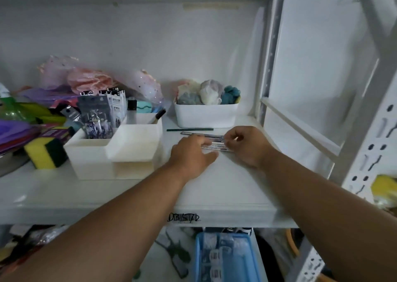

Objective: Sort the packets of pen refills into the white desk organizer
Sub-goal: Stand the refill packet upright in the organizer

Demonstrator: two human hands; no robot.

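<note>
A few slim packets of pen refills (211, 142) lie flat on the white shelf (214, 187), between my two hands. My left hand (192, 156) rests on their left end with its fingers spread over them. My right hand (247, 145) has its fingers curled and pinches the packets' right end. The white desk organizer (120, 152) stands to the left of my hands. Several upright refill packets (101, 112) fill its back left compartment, while its front compartments look empty.
A dark green pencil (190, 129) lies behind the packets. A white bin of yarn balls (206, 115) stands at the back. Sponges (46, 152) and coloured clutter crowd the left. The metal rack upright (268, 71) borders the right. A blue tray (225, 258) sits on the shelf below.
</note>
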